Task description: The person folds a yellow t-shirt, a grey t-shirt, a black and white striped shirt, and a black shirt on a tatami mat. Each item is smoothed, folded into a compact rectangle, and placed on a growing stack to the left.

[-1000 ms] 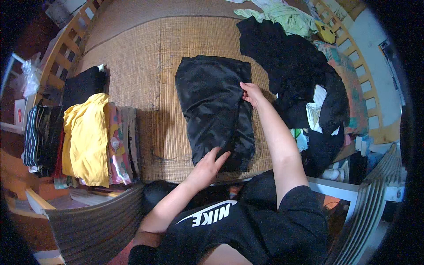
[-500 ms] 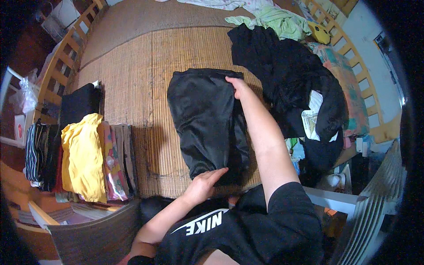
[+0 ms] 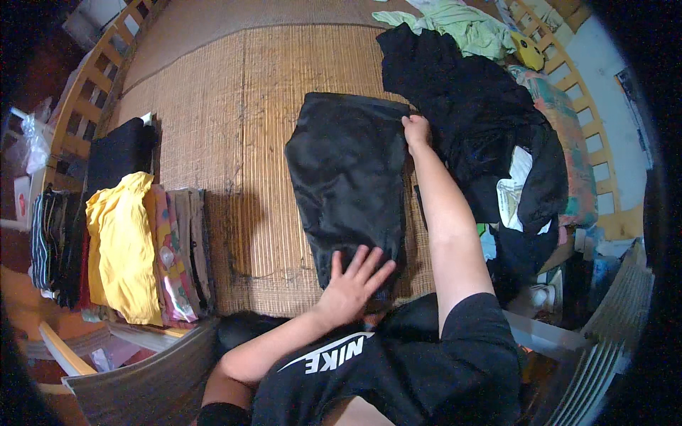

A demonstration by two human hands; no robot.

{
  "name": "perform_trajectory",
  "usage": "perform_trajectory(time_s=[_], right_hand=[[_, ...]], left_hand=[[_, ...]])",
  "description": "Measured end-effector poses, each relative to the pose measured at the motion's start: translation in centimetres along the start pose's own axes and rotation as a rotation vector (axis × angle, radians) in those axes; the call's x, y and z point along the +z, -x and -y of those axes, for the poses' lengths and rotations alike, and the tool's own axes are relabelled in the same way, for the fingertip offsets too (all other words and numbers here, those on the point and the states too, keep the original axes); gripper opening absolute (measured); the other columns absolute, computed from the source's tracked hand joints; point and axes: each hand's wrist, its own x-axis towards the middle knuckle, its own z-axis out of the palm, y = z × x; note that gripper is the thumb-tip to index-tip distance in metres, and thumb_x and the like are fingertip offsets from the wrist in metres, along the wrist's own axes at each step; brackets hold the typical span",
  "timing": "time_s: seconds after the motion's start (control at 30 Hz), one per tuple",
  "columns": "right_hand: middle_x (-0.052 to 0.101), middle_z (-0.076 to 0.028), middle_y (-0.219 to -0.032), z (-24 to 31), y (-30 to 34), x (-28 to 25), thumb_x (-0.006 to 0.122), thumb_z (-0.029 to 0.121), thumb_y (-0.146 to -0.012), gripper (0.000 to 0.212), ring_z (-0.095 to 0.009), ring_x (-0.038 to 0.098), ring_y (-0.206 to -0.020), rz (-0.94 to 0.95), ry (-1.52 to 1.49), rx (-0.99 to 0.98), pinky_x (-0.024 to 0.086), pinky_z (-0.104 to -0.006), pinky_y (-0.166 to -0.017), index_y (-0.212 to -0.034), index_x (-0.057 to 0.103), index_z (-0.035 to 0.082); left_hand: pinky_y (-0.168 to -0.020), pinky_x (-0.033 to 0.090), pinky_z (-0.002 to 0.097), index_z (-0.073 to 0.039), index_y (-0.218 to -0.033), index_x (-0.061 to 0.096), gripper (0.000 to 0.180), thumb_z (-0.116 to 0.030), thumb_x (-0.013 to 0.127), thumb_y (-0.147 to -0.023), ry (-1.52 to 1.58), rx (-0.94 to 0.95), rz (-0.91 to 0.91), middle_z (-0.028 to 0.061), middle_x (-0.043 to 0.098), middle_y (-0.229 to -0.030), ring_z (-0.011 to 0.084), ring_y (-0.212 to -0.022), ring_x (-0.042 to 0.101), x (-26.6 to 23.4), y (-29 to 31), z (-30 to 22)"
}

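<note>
A pair of smooth black pants [image 3: 352, 170] lies folded lengthwise on the woven mat, its broad waist end away from me and its narrower end close to my body. My left hand [image 3: 354, 290] rests flat on the near end, fingers spread. At the far right corner, my right hand [image 3: 417, 133] is closed on the waist edge, thumb and fingers pinched together. Part of the near end is hidden under my left hand.
The woven mat [image 3: 273, 67] covers the bed. On the left stand a yellow garment [image 3: 124, 248], folded clothes [image 3: 197, 248] and a black folded piece [image 3: 117, 156]. Heaped black clothes [image 3: 476, 99] lie right, by a patterned pillow [image 3: 568, 142] and wooden rails [image 3: 600, 156].
The pants have shifted slightly right and lie flatter, with the waist edge straighter. My left hand has spread its fingers onto the near end. My right hand has moved right, gripping the corner.
</note>
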Motion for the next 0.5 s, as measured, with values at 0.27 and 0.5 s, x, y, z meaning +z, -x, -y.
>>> perform_trajectory(time_s=[0.27, 0.5], right_hand=[[0.054, -0.013, -0.108, 4.2, 6.0, -5.4, 0.065, 0.024, -0.076, 0.054, -0.024, 0.054, -0.095, 0.674, 0.045, 0.151, 0.045, -0.0376, -0.074, -0.118, 0.041, 0.0], [0.054, -0.019, -0.109, 2.8, 9.5, -5.9, 0.065, 0.016, -0.074, 0.047, -0.029, 0.052, -0.102, 0.385, 0.189, -0.047, 0.04, -0.0344, -0.087, -0.113, 0.045, -0.004]], left_hand=[[-0.098, 0.027, 0.051, -0.005, -0.132, 0.026, 0.072, -0.012, 0.058, -0.068, 0.183, -0.052, -0.042, 0.0159, 0.031, -0.134, 0.0315, -0.125, 0.03, 2.5, 0.1, 0.5], [-0.099, 0.031, 0.0388, -0.002, -0.131, 0.028, 0.066, -0.017, 0.057, -0.074, 0.261, -0.035, -0.098, 0.0203, 0.032, -0.133, 0.0315, -0.123, 0.033, 4.2, -0.1, 0.1]])
